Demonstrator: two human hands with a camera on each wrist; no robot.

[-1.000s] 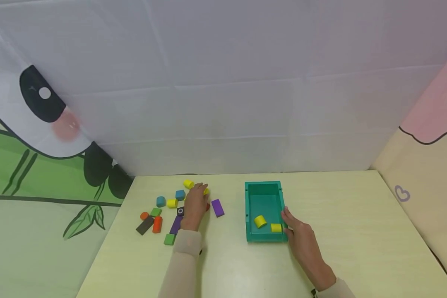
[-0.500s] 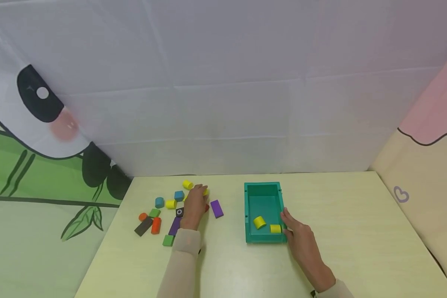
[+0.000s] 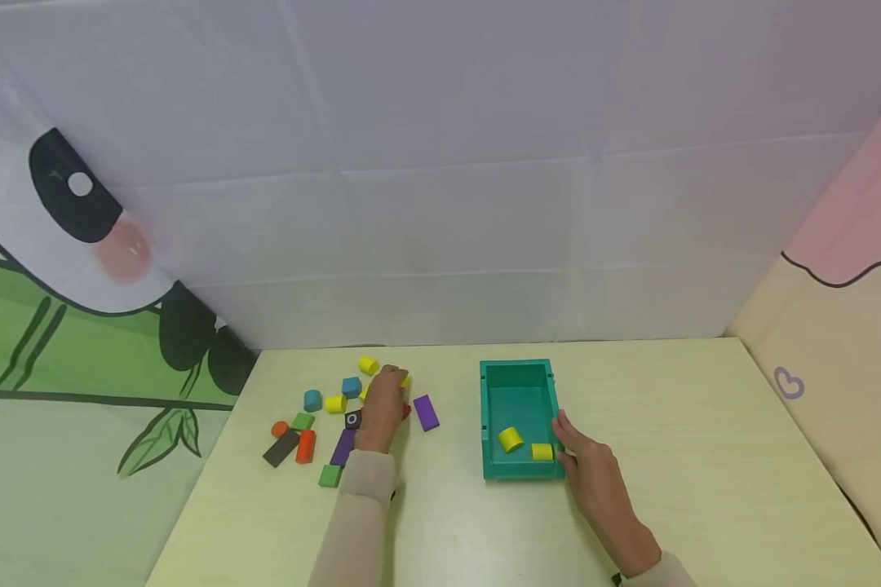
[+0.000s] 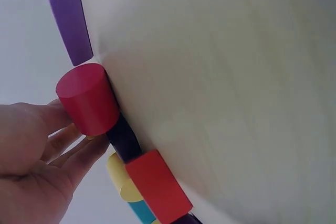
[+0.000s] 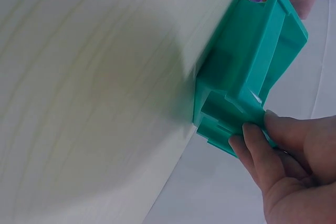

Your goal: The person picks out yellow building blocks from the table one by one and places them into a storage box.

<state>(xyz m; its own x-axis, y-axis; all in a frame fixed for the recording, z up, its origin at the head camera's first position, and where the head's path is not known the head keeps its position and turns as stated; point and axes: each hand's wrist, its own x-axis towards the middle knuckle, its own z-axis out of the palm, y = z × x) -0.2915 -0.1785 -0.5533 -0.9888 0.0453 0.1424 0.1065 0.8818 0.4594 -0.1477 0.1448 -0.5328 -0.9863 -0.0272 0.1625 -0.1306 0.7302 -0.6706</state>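
Note:
Among the scattered blocks, my left hand [image 3: 384, 408] reaches down with its fingers around a yellow cylinder block [image 3: 406, 381], mostly covered by the hand. A red cylinder block [image 4: 86, 98] stands in front of these fingers in the left wrist view and hides part of the grip. On the right, my right hand [image 3: 600, 481] pinches the side wall of a teal plastic box [image 3: 484, 420], thumb and fingers on its rim [image 5: 257, 111]. Two yellow cylinder blocks, one tilted [image 3: 510, 440] and one by the near corner [image 3: 542, 452], lie inside the box.
A purple block [image 3: 426, 412] lies between the left hand and the box. Left of the hand are more loose blocks, including a blue one [image 3: 312, 400], a dark one [image 3: 281, 448], an orange one [image 3: 305, 447] and a green one [image 3: 329, 476]. A white cloth [image 3: 440, 244] hangs behind the table.
Everything in the head view has drifted very slightly left and down together. Both hands keep their places relative to the blocks and the box.

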